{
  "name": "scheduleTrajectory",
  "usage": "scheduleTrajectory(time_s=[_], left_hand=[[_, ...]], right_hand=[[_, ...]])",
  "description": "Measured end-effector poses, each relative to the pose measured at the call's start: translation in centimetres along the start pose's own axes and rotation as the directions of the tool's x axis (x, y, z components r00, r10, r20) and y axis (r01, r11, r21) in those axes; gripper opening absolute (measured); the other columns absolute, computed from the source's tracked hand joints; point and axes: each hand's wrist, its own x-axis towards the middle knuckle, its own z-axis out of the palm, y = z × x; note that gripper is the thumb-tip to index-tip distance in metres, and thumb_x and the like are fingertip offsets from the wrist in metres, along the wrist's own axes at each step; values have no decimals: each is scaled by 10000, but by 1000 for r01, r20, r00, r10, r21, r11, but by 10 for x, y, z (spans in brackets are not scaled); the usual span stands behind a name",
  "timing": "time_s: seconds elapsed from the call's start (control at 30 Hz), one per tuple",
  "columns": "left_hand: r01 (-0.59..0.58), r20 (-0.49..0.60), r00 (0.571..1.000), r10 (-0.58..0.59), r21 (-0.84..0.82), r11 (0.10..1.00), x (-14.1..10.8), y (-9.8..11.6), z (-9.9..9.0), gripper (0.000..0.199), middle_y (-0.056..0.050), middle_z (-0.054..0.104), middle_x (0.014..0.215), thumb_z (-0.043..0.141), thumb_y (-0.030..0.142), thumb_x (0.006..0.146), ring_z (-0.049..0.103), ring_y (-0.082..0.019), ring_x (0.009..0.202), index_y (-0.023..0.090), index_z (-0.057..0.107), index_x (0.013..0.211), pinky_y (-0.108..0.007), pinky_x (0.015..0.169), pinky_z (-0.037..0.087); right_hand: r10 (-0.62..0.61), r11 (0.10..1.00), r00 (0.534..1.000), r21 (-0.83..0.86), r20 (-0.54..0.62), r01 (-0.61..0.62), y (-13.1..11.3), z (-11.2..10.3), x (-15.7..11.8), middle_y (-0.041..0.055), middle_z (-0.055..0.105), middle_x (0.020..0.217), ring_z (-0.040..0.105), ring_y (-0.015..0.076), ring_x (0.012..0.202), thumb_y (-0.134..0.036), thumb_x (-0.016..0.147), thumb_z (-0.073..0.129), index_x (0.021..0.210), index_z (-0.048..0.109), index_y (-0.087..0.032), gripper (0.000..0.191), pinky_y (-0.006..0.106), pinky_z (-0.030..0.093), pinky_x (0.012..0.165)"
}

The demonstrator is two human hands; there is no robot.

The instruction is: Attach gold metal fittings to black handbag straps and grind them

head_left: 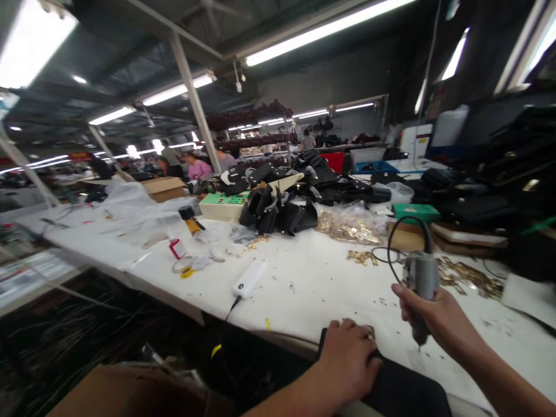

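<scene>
Presently, we record the following.
Right hand: our right hand (434,315) has its fingers (412,307) wrapped fully round a grey electric screwdriver (420,289), held upright with its tip pointing down just above the table (313,284).
Cable: a black cable (402,231) loops up from the top of the tool, above the fingers.
Left hand: our left hand (351,359) lies palm down, fingers loosely curled, pressing on a black leather piece (408,391) at the near table edge; we cannot tell whether it grips anything.
Fitting: a small gold fitting (369,332) shows at the left fingertips, between the two hands.
Beyond the fingers: loose gold hardware (464,278), bagged gold parts (351,229) and black bags (278,211).
Left of the fingers: a white power adapter (249,280).
</scene>
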Motion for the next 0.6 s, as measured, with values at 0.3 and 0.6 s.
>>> scheduleTrajectory(time_s=[0.3,0.6], left_hand=[[-153,-197,964,178,136,979,24,-19,16,279,-53,682,1336,582,295,932,630,-325,1174,265,733,1165,-516,926,535],[-204,-266,926,268,245,948,24,-30,25,328,-8,699,1314,569,388,921,653,-313,1144,285,731,1187,-481,927,541]], right_hand=[[-22,972,771,169,-636,167,20,-107,29,7,582,466,487,120,403,-600,701,788,652,604,-172,468,238,395,392],[-93,957,695,128,-713,260,41,-129,69,-8,590,478,482,103,407,-579,708,803,677,605,-168,457,211,371,384]])
